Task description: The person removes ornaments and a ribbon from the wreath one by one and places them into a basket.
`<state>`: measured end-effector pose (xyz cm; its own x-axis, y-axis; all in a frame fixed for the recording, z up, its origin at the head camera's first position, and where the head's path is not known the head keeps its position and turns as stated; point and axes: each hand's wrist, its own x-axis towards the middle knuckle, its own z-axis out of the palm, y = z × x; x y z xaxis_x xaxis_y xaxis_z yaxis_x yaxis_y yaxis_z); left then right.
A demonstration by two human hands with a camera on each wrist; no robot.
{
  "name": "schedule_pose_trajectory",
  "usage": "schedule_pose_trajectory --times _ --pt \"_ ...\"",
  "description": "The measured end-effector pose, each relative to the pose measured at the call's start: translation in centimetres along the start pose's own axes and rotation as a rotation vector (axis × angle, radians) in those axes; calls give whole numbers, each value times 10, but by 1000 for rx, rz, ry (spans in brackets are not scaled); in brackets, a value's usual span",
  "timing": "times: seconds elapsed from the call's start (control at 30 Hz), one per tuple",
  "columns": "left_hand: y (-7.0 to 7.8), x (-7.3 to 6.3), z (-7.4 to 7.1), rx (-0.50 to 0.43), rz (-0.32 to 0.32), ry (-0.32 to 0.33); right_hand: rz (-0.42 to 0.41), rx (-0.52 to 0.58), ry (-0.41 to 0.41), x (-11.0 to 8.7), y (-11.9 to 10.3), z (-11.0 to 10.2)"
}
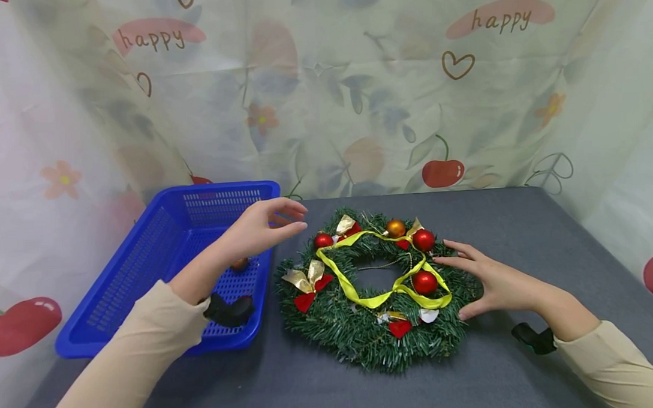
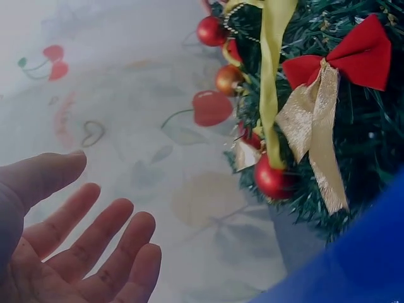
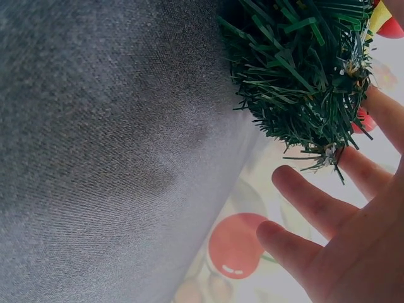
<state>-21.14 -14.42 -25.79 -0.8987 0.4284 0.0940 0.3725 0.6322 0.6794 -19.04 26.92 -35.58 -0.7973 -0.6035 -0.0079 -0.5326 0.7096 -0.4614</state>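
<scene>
A green Christmas wreath (image 1: pixel 336 330) lies flat on the table. It carries a loosely laid yellow ribbon (image 1: pixel 370 301), several red balls (image 1: pixel 424 283), an orange ball (image 1: pixel 396 228) and red-and-gold bows (image 1: pixel 311 282). At its right side my right hand (image 1: pixel 486 279) is spread, fingertips at the green needles (image 3: pixel 303 82); firm contact cannot be made out. My left hand (image 1: pixel 262 227) hovers over the basket's right rim, short of the wreath's left side. Its fingers (image 2: pixel 142 230) are relaxed and hold nothing.
A blue plastic basket (image 1: pixel 137 270) with slotted walls stands on the left, with a brownish-orange ball (image 1: pixel 239 264) inside. The dark grey table (image 1: pixel 500 216) ends at a printed curtain (image 1: pixel 324 138) behind and at both sides.
</scene>
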Motion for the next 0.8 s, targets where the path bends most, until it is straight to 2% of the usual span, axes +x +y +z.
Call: schedule_pose_trajectory --times 0.17,0.37,0.63,0.8 --pt "2 15 11 8 -14 -33 -6 6 2 0 0 0" --pt "-6 33 25 -6 -52 -63 -4 1 8 -1 -1 0" --pt "-11 48 35 -17 -100 -100 -9 3 7 0 -1 0" --pt "-15 56 42 19 -111 -99 -6 3 5 0 -1 0"
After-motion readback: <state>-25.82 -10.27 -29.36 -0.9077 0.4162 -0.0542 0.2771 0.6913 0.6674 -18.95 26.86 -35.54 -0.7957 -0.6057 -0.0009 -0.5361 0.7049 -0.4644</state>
